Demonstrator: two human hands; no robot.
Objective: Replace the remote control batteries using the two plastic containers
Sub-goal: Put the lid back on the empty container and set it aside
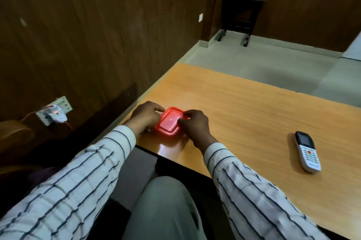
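A small square plastic container with a red lid [169, 121] sits near the front left corner of the wooden table [244, 107]. My left hand [145, 116] grips its left side, fingers curled over the lid's far left corner. My right hand [195, 125] holds its right side, fingertips on the lid's rim. The lid lies on the container. What is inside is hidden. A white remote control [307, 151] with a dark screen lies face up at the right of the table, apart from both hands. Only one container is in view.
A wood-panelled wall runs along the left, close to the table's left edge. A wall socket with a plugged adapter [55, 115] sits low on it. My knee [168, 200] is below the table's front edge. A dark stand [237, 17] is across the floor.
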